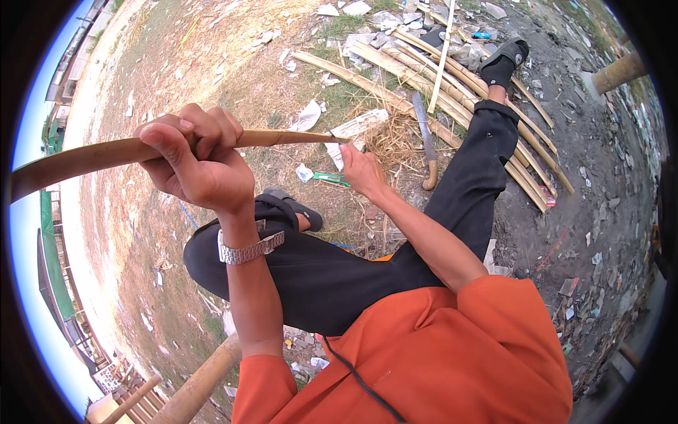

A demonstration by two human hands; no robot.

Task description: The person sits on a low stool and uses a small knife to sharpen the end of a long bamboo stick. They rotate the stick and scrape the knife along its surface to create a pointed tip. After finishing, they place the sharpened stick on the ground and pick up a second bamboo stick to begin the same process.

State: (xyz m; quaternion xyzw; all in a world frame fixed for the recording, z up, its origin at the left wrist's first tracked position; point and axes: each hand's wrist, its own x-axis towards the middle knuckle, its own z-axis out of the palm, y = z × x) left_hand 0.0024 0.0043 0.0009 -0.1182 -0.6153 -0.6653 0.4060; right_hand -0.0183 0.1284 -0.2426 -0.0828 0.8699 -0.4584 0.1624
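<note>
My left hand (194,155) is closed around a long split bamboo strip (272,137), which runs off to the left edge and bends there. At the strip's right end, my right hand (364,169) has its fingers pressed together. A small dark edge shows by those fingertips, too little to name. Just below lies a green utility knife (330,179) on the ground. To the right, a machete (424,131) with a wooden handle rests on dry shavings, its blade pointing away from me.
Several split bamboo lengths (385,90) lie in a pile ahead and to the right, partly under my right leg (466,184). A round bamboo pole (201,381) stands at lower left, another pole (620,73) at far right. Paper scraps and litter cover the ground.
</note>
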